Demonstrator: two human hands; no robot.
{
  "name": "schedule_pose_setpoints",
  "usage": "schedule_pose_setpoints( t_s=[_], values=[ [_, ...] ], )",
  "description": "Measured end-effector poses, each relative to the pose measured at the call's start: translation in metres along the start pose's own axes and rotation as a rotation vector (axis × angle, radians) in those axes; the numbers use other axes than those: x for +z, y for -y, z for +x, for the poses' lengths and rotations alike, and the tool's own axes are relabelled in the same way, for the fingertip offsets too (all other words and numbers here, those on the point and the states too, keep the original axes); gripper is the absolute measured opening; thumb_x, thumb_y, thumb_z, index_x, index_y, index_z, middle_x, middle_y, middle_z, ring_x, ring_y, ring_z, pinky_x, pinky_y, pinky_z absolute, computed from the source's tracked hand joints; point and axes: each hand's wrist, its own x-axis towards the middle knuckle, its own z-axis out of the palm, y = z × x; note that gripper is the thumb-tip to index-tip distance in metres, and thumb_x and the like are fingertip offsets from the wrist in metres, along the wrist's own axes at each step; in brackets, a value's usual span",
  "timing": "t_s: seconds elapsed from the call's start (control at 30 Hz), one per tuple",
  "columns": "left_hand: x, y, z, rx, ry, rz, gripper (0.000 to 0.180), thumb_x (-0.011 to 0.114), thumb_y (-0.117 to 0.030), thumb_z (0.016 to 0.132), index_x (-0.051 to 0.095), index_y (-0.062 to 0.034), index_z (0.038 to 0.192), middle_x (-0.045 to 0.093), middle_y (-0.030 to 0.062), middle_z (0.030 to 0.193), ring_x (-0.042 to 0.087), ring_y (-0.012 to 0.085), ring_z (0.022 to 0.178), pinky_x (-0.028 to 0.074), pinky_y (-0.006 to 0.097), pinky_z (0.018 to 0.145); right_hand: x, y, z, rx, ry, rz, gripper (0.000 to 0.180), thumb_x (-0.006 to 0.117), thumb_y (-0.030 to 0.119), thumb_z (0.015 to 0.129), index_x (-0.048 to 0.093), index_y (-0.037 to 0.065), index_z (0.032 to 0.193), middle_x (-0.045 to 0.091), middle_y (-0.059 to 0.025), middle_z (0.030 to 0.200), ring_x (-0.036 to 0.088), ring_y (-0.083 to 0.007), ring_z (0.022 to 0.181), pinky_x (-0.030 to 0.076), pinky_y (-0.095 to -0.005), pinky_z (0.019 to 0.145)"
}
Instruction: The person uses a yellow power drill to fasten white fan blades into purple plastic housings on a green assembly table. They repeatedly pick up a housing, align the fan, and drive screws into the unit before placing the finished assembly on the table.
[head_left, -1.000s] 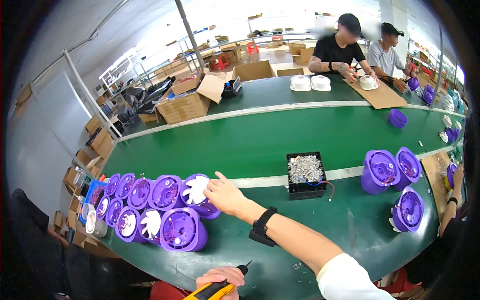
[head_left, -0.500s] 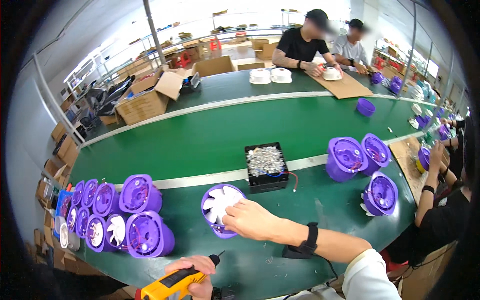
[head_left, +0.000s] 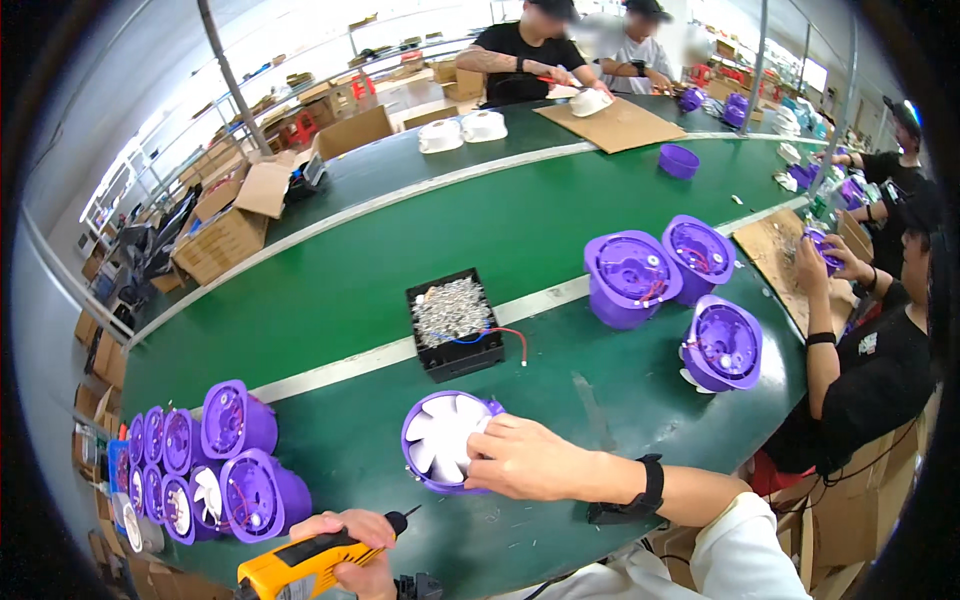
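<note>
Green counter (head_left: 330,290) in a busy workshop: right hand (head_left: 525,458) grips one purple fan housing (head_left: 445,440) with white blades; left hand (head_left: 350,540) clenches a yellow electric screwdriver (head_left: 310,562). Beyond, one black screw tray (head_left: 455,322); three more housings (head_left: 680,290) farther right.

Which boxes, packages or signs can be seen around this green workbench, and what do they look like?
Open cardboard box: far left edge of the bench, brown, flaps up.
Cardboard sheet: far side, flat, brown, under a white part.
Second cardboard sheet: right edge, flat, brown.
Black tray: mid-bench, square, full of silvery screws.
Signs or screens: none readable.
</note>
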Motion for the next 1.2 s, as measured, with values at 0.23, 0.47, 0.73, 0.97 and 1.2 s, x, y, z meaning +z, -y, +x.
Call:
schedule_pose_setpoints(
  t_s=[0.23,0.47,0.73,0.97,1.2],
  values=[
    [0.016,-0.007,0.002,-0.059,0.060,0.009,0.053,0.051,-0.051,0.090,0.034,-0.0053,0.111,0.049,0.0060,0.061,0.047,0.0150,0.047,0.041,0.027,0.041,-0.035,-0.004,-0.017,0.088,-0.059,-0.028,0.029,0.064,0.027,0.082,0.058,0.002,0.096,0.052,-0.0173,0.107,0.051,-0.0328,0.099,0.041,-0.0411,0.087],
    [0.061,0.006,0.007,-0.175,0.141,-0.075,0.058,0.051,-0.059,0.086,0.034,-0.0062,0.105,0.047,0.0062,0.058,0.047,0.0167,0.045,0.041,0.029,0.041,-0.006,-0.018,-0.004,0.213,-0.095,-0.052,0.053,0.061,0.023,0.082,0.044,-0.006,0.123,0.041,-0.0238,0.131,0.043,-0.0396,0.118,0.036,-0.0449,0.100],
    [0.070,-0.003,0.012,-0.195,0.146,-0.210,0.058,0.061,-0.051,0.083,0.034,-0.0032,0.102,0.057,0.0113,0.066,0.053,0.0225,0.049,0.044,0.034,0.046,-0.022,-0.035,-0.012,0.199,-0.054,0.026,0.045,0.057,0.013,0.081,0.047,-0.005,0.121,0.048,-0.0193,0.124,0.047,-0.0350,0.113,0.038,-0.0423,0.099],
    [0.111,0.009,0.010,-0.182,0.297,-0.125,0.059,0.049,-0.061,0.085,0.032,-0.0076,0.102,0.049,0.0054,0.053,0.048,0.0179,0.040,0.043,0.031,0.039,-0.001,-0.048,-0.002,0.169,-0.098,0.194,0.043,0.049,-0.002,0.078,0.048,-0.001,0.120,0.050,-0.0141,0.124,0.047,-0.0312,0.115,0.038,-0.0396,0.099],
    [0.123,0.015,0.010,-0.206,0.340,-0.053,0.060,0.050,-0.061,0.085,0.033,-0.0065,0.104,0.049,0.0060,0.055,0.048,0.0167,0.041,0.043,0.029,0.040,0.004,-0.044,-0.006,0.193,-0.204,0.188,0.041,0.047,-0.003,0.077,0.051,-0.001,0.118,0.053,-0.0143,0.119,0.050,-0.0311,0.110,0.040,-0.0387,0.096]
  ],
)
